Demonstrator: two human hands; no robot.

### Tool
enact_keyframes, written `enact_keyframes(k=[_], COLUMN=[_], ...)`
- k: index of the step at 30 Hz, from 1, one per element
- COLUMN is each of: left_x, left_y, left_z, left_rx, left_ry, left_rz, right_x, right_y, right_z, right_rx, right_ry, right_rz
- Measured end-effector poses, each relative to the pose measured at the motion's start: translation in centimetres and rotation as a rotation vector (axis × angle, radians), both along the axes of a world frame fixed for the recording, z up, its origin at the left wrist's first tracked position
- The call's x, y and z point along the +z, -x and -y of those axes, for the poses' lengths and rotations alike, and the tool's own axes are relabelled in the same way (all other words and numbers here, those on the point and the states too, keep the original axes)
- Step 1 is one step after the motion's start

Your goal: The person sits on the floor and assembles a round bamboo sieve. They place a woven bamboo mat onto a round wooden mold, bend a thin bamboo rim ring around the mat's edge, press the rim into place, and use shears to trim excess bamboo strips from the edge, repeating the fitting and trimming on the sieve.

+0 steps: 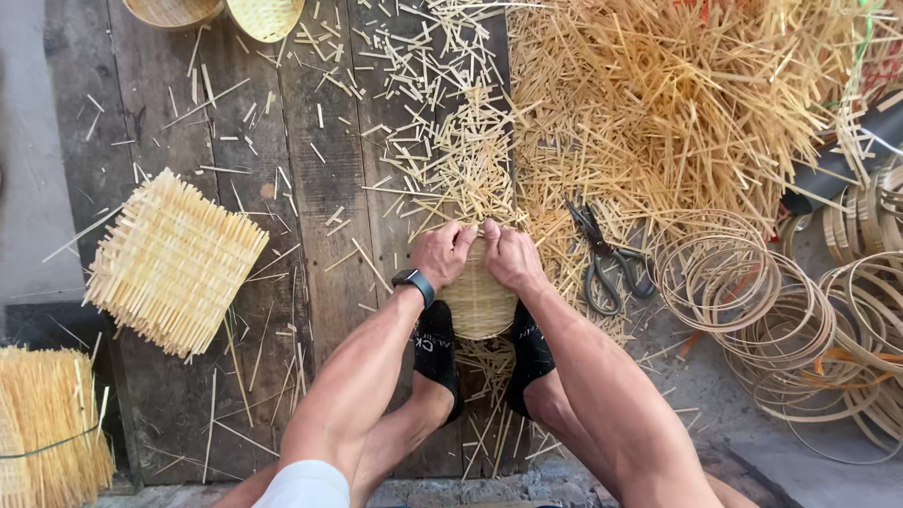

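Observation:
A small woven bamboo basket (478, 303) sits on the wooden boards between my two feet in black socks. My left hand (440, 254) presses on its top left rim, fingers curled over the edge. My right hand (511, 256) grips the top right rim, thumb touching the left hand's fingers. A dark watch is on my left wrist. The far rim of the basket is hidden under both hands.
Grey-handled scissors (605, 259) lie right of my hands. A stack of flat woven bamboo mats (172, 263) lies at left. Loose bamboo strips (658, 103) pile at the back right. Coiled bamboo rings (752, 292) lie at right. A bundle of sticks (47, 423) stands lower left.

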State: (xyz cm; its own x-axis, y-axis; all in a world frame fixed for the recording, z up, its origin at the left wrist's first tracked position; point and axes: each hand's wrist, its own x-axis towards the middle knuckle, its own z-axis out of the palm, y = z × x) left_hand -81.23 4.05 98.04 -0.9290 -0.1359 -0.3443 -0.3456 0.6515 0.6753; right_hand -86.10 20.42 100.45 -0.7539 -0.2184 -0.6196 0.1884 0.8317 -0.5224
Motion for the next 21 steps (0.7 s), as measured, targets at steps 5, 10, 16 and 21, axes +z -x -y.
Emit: enact_keyframes(k=[5, 10, 16, 21], left_x=[-0.1, 3.5, 2.9, -0.2], left_y=[-1.4, -2.3, -8.1, -8.6], left_z=[0.9, 0.0, -1.3, 1.3], left_rx=[-0.02, 0.354, 0.689, 0.832], left_ry=[-0.015, -0.074, 0.133, -0.316], left_rz=[-0.179, -0.59, -0.3, 0.03], right_x=[1.5, 6.0, 8.1, 6.7], right_y=[-2.1, -0.4, 0.8, -0.3], right_z=[0.8, 3.5, 5.8, 7.6], right_rx=[0.049, 0.187, 0.468, 0.479], right_ry=[0.163, 0.203, -0.056, -0.149], right_rz=[-0.354, -0.379, -0.167, -0.069])
